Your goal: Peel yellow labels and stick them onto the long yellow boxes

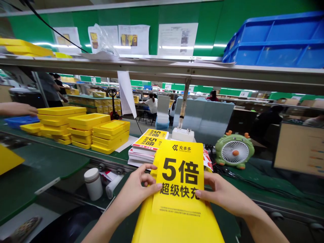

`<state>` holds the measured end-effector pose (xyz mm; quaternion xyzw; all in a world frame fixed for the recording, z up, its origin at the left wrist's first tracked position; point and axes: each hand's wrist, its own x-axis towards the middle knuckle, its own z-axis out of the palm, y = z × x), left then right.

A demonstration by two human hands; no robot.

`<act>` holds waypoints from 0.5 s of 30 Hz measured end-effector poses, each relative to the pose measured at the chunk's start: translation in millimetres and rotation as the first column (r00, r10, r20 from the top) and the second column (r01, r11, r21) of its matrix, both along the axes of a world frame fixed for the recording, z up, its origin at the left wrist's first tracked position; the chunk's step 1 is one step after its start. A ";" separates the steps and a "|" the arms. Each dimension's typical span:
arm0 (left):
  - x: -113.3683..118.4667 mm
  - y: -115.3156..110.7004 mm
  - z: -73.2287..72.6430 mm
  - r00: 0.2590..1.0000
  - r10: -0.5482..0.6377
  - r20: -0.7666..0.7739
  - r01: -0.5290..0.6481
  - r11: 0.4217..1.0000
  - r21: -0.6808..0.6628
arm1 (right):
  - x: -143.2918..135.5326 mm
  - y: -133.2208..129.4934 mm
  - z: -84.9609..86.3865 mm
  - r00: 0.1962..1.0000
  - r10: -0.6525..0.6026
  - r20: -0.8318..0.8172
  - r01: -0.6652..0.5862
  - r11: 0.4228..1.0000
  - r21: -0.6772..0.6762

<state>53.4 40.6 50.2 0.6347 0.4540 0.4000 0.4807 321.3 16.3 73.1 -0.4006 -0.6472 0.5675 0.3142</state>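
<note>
A yellow printed sheet (180, 175) with large black characters lies over a yellow box or stack (177, 233) at the lower centre. My left hand (139, 184) grips the sheet's left edge, thumb on its face and fingers curled behind or beside it. On the right edge, my right hand (219, 192) pinches the same sheet, its thumb on the front near the lower characters. Just behind is a pile of similar printed sheets (152, 143). Whether the sheet touches the yellow surface beneath cannot be made out fully.
Stacks of yellow trays (111, 135) stand on the green bench at left, with another person's hand (17, 109) near them. A white jar (93, 184) sits below. A green fan (235, 150) and cables are at right. A blue crate (275, 40) rests on the shelf above.
</note>
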 end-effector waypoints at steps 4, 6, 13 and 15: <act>-0.7 -1.0 -2.4 1.000 0.008 -0.012 -0.008 1.000 0.011 | -0.6 -2.6 -1.4 1.000 0.000 0.011 0.000 1.000 0.026; -1.3 -1.8 -3.5 1.000 0.005 -0.019 -0.004 1.000 0.019 | -0.8 -4.9 -3.0 0.998 -0.009 0.060 0.005 0.998 0.058; -7.7 -5.4 -0.2 0.994 -0.030 -0.102 0.030 1.000 -0.005 | 2.0 -14.7 -8.3 0.854 -0.424 0.300 0.347 0.896 0.278; -11.1 -12.8 -0.7 0.984 0.037 -0.175 -0.028 0.998 0.055 | 10.7 -19.9 -15.0 0.772 -0.509 0.381 0.393 0.853 0.344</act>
